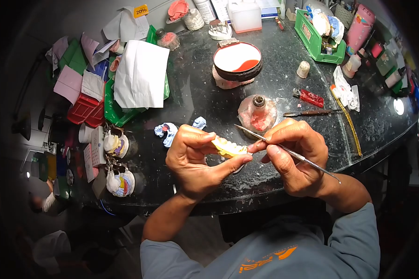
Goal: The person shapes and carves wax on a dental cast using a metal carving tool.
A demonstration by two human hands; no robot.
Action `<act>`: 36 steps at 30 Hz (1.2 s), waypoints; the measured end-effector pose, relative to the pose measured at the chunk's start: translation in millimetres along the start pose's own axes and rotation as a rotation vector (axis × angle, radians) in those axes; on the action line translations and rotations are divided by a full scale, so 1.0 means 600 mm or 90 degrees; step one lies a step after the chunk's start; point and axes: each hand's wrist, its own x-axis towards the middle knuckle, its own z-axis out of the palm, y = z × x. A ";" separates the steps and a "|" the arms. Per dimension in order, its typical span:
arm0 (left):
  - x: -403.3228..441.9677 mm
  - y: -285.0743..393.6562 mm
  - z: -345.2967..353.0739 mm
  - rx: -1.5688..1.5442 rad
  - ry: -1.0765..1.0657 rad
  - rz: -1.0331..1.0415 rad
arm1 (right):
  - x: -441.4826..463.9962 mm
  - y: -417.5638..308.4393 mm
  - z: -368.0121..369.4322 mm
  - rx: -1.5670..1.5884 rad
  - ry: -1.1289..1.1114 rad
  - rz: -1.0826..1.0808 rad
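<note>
Between the thumb and fingers of my left hand (195, 160) is a pale yellow dental cast (229, 148) with a row of teeth along it. My right hand (295, 156) pinches a thin metal dental carver (299, 156), its pointed end aimed up and left, its hooked end sticking out below the palm. The right fingertips are right beside the cast's right end; whether they touch it I cannot tell. Just behind the hands stands a glass spirit lamp (258, 113) with a metal neck. Blue putty-like pieces (166, 134) lie behind my left hand.
Articulated dental models (120, 180) stand at the left edge. Farther back are a round pan of red and white material (238, 56), a green bin (319, 39) and a paper-covered green tray (109, 104). A red lighter (311, 98), a brown-handled tool (312, 113) and a yellow strip (348, 123) lie right.
</note>
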 end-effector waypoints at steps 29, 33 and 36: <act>0.005 0.003 0.006 -0.017 -0.004 -0.072 | -0.005 -0.011 0.000 0.257 0.022 0.195; 0.005 0.001 0.006 -0.037 -0.009 -0.083 | -0.008 -0.010 0.000 0.270 0.020 0.203; 0.004 0.000 0.006 -0.069 -0.011 -0.114 | -0.007 -0.012 0.001 0.270 0.019 0.217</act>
